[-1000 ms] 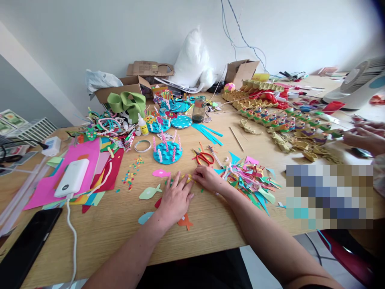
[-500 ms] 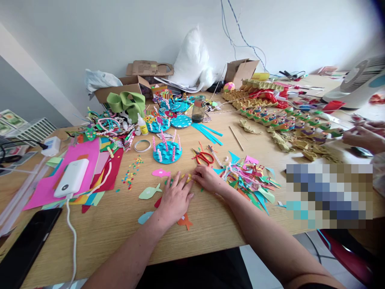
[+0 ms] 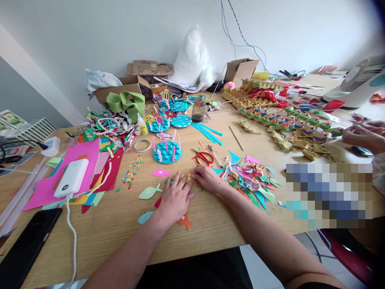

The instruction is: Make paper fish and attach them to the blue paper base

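Toward the table's (image 3: 105,237) back edge, a clear jar (image 3: 198,110) has something dark in its bottom. An open cardboard box (image 3: 134,83) near the back left carries a pale plastic bag (image 3: 102,80); its contents are unclear. Closer to the front edge, the left hand (image 3: 176,196) lies flat, fingers spread, partly covering an orange paper fish (image 3: 185,222). A yellow paper piece (image 3: 189,178) sits at both hands' fingertips; the right hand (image 3: 207,178) is curled, its grip hidden. Red-handled scissors (image 3: 201,155) lie just beyond; paper scraps (image 3: 249,176) crowd its right.
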`<control>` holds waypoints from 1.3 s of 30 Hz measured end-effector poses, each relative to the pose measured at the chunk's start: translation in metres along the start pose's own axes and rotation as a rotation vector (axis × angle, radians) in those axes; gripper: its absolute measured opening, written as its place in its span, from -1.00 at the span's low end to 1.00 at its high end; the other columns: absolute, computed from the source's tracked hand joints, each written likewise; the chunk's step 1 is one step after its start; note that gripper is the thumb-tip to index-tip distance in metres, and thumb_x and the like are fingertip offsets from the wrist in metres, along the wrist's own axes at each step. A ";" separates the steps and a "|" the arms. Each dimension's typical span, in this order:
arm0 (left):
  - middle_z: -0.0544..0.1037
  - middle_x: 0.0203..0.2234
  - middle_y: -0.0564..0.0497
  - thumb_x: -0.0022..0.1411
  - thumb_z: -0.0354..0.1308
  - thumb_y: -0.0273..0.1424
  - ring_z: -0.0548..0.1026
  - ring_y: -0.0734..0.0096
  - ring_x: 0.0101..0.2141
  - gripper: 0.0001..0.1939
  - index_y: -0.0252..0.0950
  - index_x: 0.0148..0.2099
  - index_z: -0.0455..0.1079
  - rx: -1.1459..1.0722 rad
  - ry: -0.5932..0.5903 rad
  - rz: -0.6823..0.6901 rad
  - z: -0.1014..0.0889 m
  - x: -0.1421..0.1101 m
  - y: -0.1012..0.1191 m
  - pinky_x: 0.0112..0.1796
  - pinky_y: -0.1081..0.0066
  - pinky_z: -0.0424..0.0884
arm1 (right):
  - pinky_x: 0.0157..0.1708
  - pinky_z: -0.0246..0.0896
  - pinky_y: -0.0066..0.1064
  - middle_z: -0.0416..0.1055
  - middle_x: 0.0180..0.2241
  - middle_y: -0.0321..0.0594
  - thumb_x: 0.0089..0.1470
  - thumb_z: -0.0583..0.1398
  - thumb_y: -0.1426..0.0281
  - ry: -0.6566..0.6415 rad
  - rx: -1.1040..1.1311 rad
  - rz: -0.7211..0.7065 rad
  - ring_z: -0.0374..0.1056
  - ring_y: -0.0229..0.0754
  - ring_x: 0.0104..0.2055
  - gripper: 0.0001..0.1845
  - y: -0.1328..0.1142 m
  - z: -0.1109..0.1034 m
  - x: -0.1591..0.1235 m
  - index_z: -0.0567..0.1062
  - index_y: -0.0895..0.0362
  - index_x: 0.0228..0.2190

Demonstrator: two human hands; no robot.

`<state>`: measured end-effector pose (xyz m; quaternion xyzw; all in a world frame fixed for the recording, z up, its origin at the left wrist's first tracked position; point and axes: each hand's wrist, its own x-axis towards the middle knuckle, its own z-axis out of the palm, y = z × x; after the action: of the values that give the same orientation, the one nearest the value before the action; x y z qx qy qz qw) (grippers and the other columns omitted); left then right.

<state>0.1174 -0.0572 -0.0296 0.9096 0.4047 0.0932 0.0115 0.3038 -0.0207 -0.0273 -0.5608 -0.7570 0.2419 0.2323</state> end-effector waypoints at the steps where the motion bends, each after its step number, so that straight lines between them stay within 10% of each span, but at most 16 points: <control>1: 0.27 0.22 -0.03 0.36 -0.09 -0.25 0.07 0.04 0.26 -0.56 -0.18 0.24 0.21 -0.001 -0.002 -0.002 0.000 0.000 0.000 0.19 -0.08 0.08 | -0.40 0.08 -0.50 0.33 -0.45 -0.22 0.05 0.17 0.54 0.000 0.000 -0.001 0.22 -0.29 -0.42 -0.82 0.000 0.000 0.000 0.38 0.18 -0.56; 39: 0.27 0.17 -0.17 0.32 -0.01 -0.25 0.02 -0.03 0.27 -0.58 -0.16 0.20 0.27 -0.016 0.047 -0.037 0.002 -0.001 0.000 0.17 -0.10 0.10 | -0.28 0.16 -0.46 0.39 -0.38 -0.17 0.08 0.17 0.52 0.075 -0.029 0.010 0.29 -0.24 -0.31 -0.90 -0.002 0.007 0.000 0.43 0.19 -0.47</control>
<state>0.1174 -0.0579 -0.0314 0.8995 0.4207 0.1175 0.0110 0.2984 -0.0215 -0.0315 -0.5765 -0.7485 0.2106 0.2512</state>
